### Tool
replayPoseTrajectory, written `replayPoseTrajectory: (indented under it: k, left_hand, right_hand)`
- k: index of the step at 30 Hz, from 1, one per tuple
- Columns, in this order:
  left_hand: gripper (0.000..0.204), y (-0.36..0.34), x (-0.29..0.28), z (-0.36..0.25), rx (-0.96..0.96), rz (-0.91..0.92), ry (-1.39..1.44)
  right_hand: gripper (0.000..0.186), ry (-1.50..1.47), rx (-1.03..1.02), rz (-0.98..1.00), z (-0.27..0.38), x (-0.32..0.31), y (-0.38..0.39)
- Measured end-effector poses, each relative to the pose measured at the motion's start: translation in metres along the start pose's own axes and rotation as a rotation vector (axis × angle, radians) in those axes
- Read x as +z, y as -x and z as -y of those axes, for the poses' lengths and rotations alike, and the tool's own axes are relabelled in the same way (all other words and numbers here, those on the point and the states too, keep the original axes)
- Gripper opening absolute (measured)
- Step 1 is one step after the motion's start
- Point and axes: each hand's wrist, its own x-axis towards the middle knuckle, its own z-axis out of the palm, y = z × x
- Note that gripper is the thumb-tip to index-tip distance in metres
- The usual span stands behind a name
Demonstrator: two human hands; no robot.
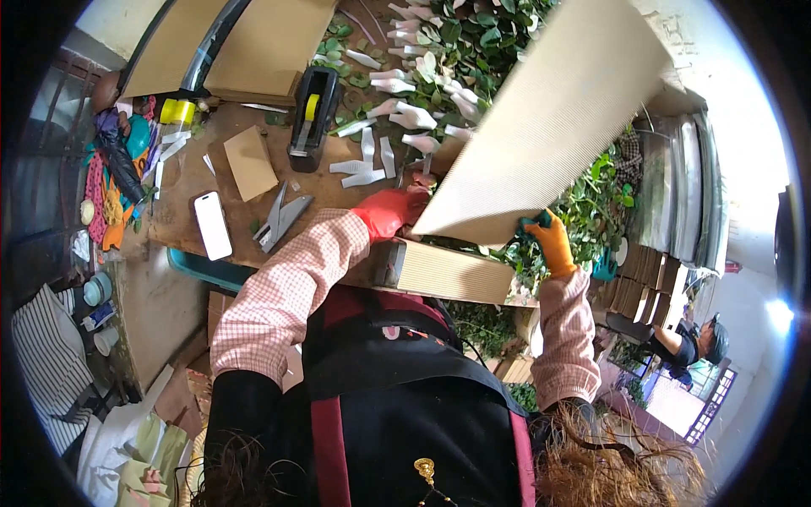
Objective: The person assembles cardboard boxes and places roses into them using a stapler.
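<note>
A large tan corrugated cardboard sheet (pixel 541 127) stands tilted over the table, its upper end leaning to the far right. At its lower right edge, my right hand (pixel 551 241), in an orange and teal glove, is closed on the cardboard. My left hand (pixel 389 213), in a red glove, is curled at the sheet's lower left edge; its fingertips are partly hidden. Just below the sheet, a stack of corrugated cardboard (pixel 456 269) lies at the table's front edge. Behind the sheet are leafy stems with flower heads in white sleeves (pixel 416 117).
On the table (pixel 190 169) to the left are a stapler (pixel 280 218), a white-screened phone (pixel 212 226), a cardboard piece (pixel 251 163), loose white sleeves (pixel 365 160) and a black tape dispenser (pixel 313 118). Wrapped bundles (pixel 676 186) stand at right. Another person (pixel 697 342) is farther right.
</note>
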Motion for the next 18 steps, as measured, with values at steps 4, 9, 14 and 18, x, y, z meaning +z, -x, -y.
replayPoseTrajectory:
  k: [4,9,14,18]
  left_hand:
    - [0.046,-0.013,-0.032,-0.03,-0.684,0.132,0.519]
    - [0.039,0.019,0.01,0.017,-0.269,0.158,0.144]
    - [0.03,0.035,0.005,0.007,-0.307,-0.324,0.32]
    - [0.024,0.01,-0.042,-0.025,-0.187,-0.233,-0.132]
  right_hand:
    - [0.036,0.081,0.115,0.065,-0.014,0.015,-0.019]
    - [0.036,0.077,0.225,0.068,-0.042,0.033,-0.047]
    - [0.047,0.377,-0.019,0.073,-0.053,0.039,-0.067]
    - [0.055,0.44,-0.067,0.057,-0.052,0.048,-0.075]
